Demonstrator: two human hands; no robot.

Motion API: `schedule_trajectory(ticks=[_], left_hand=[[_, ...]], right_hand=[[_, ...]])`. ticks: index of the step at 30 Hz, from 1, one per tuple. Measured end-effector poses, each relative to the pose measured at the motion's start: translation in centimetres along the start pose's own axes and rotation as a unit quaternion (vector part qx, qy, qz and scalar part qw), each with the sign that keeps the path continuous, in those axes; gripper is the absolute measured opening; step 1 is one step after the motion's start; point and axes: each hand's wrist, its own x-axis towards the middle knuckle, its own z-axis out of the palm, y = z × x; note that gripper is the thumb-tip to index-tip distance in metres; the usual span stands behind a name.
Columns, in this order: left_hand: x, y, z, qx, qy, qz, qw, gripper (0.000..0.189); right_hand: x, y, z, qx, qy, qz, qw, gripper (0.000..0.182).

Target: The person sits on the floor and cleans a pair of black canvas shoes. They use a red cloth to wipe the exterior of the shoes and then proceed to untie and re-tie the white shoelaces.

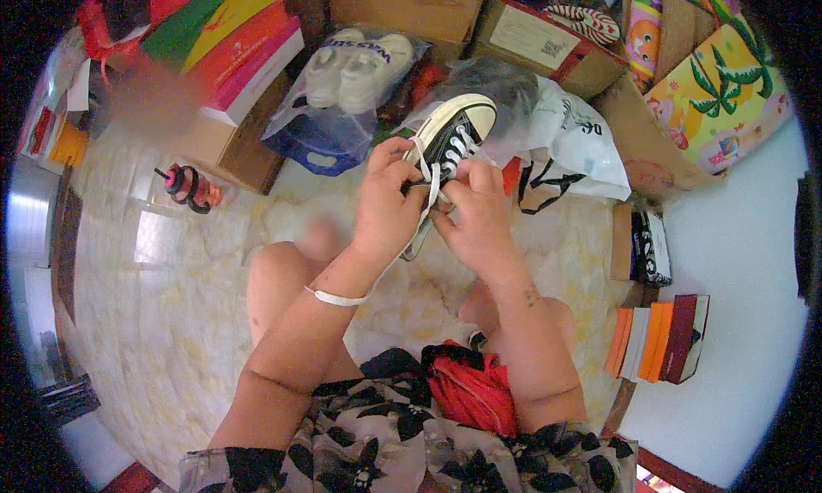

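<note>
A black canvas sneaker (443,136) with a pale rubber toe cap is held up in front of me, its toe pointing away and to the right. My left hand (388,200) grips the left side of its opening. At the right edge of the lacing, my right hand (478,213) has its fingers curled on the shoe; its exact hold on the lace is partly hidden. White shoelace (453,151) crosses the eyelets. One loose length runs down past my left hand, and a white lace loop (337,298) lies across my left forearm.
White shoes (359,69) lie in a clear plastic bag ahead. A white plastic bag (571,139) and cardboard cartons (404,11) stand behind the sneaker. On the marbled floor at left is a pink bottle (192,188). Red cloth (472,390) rests by my lap; books (658,339) stand at right.
</note>
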Motion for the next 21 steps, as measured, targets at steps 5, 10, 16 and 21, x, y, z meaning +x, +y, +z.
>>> schedule_trajectory(ticks=[5, 10, 16, 21], left_hand=[[0.9, -2.1, -0.6, -0.016, 0.077, -0.037, 0.996, 0.010], [0.6, -1.9, -0.5, -0.047, 0.035, -0.057, 0.997, 0.013], [1.3, -1.6, -0.3, -0.157, 0.027, -0.207, 0.965, 0.011], [2.1, -4.0, -1.2, -0.261, 0.158, -0.300, 0.904, 0.012]], right_hand=[[-1.4, 4.2, -1.2, 0.599, 0.164, 0.170, 0.765, 0.012], [-0.7, 4.6, -5.7, 0.885, 0.095, 0.077, 0.449, 0.033], [-1.1, 5.3, -5.7, 0.914, 0.054, -0.075, 0.395, 0.031], [-4.7, 6.9, -10.4, 0.821, -0.003, -0.070, 0.567, 0.019]])
